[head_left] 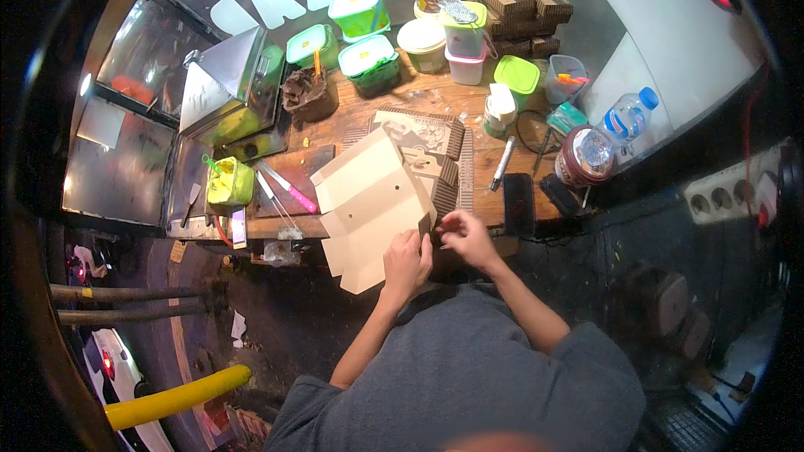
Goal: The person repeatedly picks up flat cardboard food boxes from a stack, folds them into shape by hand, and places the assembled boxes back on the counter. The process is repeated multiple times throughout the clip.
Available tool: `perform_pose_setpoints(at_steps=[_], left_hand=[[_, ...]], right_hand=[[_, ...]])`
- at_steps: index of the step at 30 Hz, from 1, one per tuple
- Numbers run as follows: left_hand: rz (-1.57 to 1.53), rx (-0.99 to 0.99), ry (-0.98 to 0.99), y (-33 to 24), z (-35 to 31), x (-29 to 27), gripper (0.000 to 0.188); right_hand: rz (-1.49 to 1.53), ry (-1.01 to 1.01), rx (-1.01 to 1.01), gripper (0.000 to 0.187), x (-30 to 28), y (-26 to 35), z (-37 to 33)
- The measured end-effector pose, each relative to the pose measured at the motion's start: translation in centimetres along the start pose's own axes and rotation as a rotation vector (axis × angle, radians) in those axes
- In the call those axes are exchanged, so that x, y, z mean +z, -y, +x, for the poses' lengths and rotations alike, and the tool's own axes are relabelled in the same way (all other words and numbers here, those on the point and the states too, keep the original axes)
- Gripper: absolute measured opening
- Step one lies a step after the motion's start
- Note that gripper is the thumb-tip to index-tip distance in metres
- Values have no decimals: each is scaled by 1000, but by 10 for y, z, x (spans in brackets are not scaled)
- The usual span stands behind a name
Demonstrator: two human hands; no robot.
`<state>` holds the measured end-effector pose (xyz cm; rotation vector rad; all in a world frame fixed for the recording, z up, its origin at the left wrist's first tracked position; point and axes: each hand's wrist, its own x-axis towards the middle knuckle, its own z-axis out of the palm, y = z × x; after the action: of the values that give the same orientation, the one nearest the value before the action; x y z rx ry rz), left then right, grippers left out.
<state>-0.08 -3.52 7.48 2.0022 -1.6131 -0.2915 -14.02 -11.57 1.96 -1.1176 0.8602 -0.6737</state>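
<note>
Grey shirt (469, 360) nearest. Your left hand (407, 261) clamps the cardboard blank (374, 205), spread ahead-left of its fingers; your right hand (470, 241) curls just beside, grip unclear. Likely folding; next probably wants a firm crease.

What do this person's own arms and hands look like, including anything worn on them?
The left hand and right hand are ungloved, with no watch or bracelet visible. Forearms are bare below the short sleeves of a dark grey shirt.
</note>
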Motion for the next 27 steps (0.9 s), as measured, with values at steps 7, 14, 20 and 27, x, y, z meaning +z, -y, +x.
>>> perform_pose_setpoints(at_steps=[7,14,20,27], left_hand=[[-241,-90,175,8,-37,7,23],[-183,-82,204,11,-42,7,38],[-218,116,163,16,-43,-4,43],[-515,-117,-18,26,-44,2,16]], right_hand=[[-458,22,16,34,-13,3,12],[-54,37,113,24,-12,-11,11],[140,17,115,23,-5,-13,10],[122,26,31,21,-13,5,10]])
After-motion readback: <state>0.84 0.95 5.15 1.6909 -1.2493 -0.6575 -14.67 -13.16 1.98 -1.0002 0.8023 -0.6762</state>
